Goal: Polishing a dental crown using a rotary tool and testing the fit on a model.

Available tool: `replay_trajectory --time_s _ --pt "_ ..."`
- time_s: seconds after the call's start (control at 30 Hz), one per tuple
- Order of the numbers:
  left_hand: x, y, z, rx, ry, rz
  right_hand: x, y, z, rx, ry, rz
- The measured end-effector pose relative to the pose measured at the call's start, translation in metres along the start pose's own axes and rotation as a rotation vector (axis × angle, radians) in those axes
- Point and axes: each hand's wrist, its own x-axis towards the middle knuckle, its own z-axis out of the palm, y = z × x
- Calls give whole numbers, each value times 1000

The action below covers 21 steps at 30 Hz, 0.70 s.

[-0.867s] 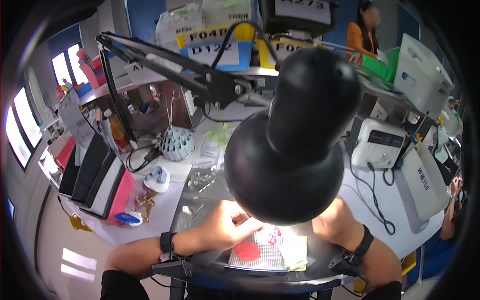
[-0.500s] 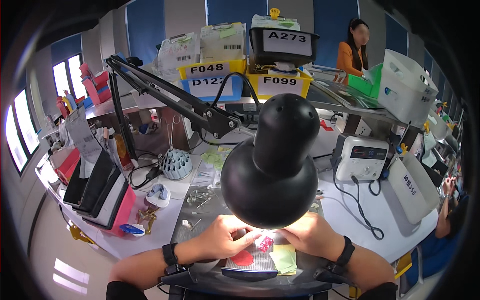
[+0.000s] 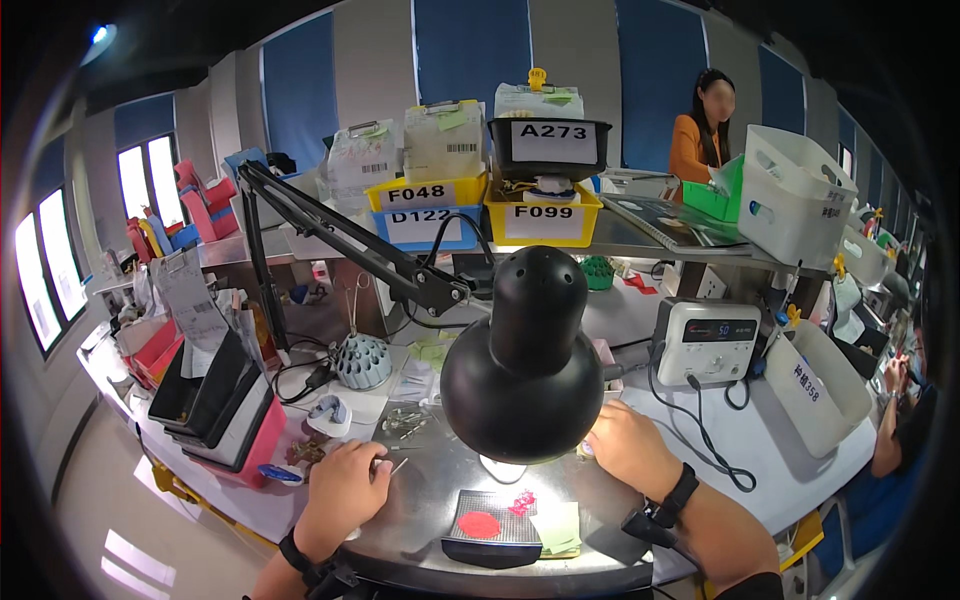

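My left hand rests low on the left side of the metal work tray, fingers curled at the end of a thin stick-like tool. Right of the black lamp head, my right hand is bent inward over the tray. Its fingertips are partly behind the lamp, and the small pale thing at them is unclear. Between the hands, a mesh-topped block carries a flat red oval piece and crumpled pinkish-red bits. Beside it lie yellow-green sticky notes.
Small metal parts lie behind my left hand, near a grey tool holder. Stacked bins stand left. A white control unit with a cable and a white bin stand right. The lamp arm crosses the view.
My hands have parted from beneath the lamp. The left moved left and down to the thin tool; the right moved up beside the lamp. The view has shifted, uncovering the mesh block.
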Motion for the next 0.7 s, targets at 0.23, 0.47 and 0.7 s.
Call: replay_trajectory --time_s 0.23,0.47,0.7 --pt "-4 -9 6 -138 -78 -25 -2 2 1 28 101 39" --pt "-15 30 -32 -608 165 4 -1 6 4 43 35 109" --pt "-87 37 -60 -1109 849 363 3 4 4 88 38 37"
